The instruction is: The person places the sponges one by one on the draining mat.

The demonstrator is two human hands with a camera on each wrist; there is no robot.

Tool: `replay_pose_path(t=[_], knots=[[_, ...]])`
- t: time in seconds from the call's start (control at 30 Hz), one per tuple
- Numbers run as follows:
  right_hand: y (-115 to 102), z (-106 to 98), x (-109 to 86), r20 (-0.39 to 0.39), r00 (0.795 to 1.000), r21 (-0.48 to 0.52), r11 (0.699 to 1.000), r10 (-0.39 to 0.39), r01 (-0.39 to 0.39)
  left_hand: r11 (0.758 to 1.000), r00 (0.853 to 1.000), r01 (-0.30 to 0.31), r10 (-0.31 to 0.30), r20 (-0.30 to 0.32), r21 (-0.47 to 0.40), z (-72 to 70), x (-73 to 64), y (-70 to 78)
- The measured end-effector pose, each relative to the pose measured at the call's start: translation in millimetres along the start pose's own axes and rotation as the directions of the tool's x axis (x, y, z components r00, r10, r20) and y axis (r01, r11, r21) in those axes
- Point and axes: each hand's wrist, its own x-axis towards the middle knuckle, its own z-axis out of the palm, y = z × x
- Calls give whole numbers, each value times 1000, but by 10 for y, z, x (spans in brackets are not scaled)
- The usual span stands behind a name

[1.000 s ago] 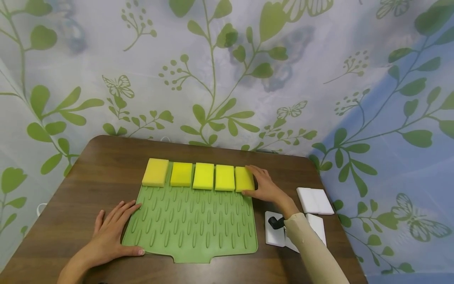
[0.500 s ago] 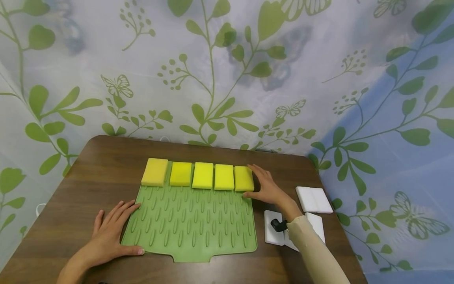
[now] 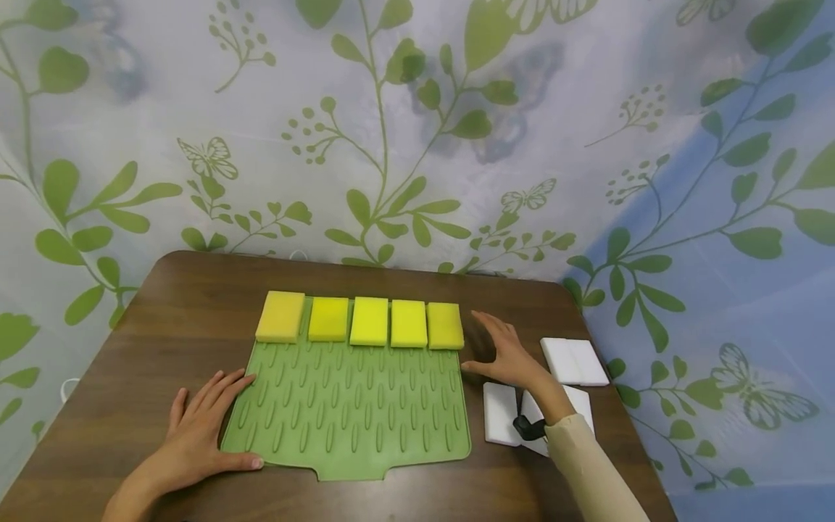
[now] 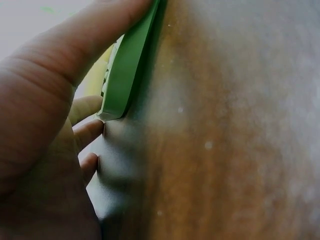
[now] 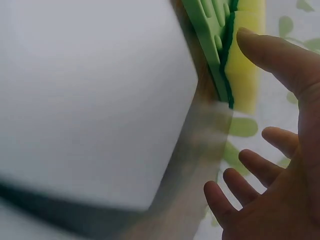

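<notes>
My left hand (image 3: pixel 196 435) rests at the left edge of a green ridged mat (image 3: pixel 359 406), fingers straight and spread, thumb by the mat's lower left corner. In the left wrist view, its fingertips meet the mat's raised rim (image 4: pixel 125 75). A row of several yellow sponges lies along the mat's far edge; the rightmost sponge (image 3: pixel 446 325) is the one nearest my right hand (image 3: pixel 505 355). That hand hovers just right of the mat, fingers apart and holding nothing. The right wrist view shows the sponge's dark green underside (image 5: pixel 229 60) beneath its yellow body (image 5: pixel 245 65).
White rectangular pads lie right of the mat: a pair at the back (image 3: pixel 574 361) and others nearer (image 3: pixel 501 413), partly hidden by my right forearm and a black wrist mount (image 3: pixel 528 428). A patterned curtain (image 3: pixel 391 145) stands behind the brown table (image 3: pixel 196 304).
My right hand has let go of the rightmost sponge and drawn away to the right, its fingers now apart from it. The left hand stays in place.
</notes>
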Motion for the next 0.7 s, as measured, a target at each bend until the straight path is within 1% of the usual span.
replay_pose_path(t=[0.13,0.27,0.37,0.6,0.7], knots=[[71,-26,-198,-18,999,14,999,41,-41,1000,1000,3,-3,2,6,0,-4,-7],[124,-13,-394,-32,998,13,998,57,-57,1000,1000,4,-4,-1,17,-9,-14,-1],[136,13,-532,-50,997,-8,998,57,-58,1000,1000,0,0,-5,18,-11,-21,9],[110,111,-890,-100,995,-101,994,29,-39,1000,1000,-10,10,-13,22,10,-18,33],[99,177,-1037,-103,994,-117,992,41,-53,999,1000,-10,11,-11,31,23,-19,33]])
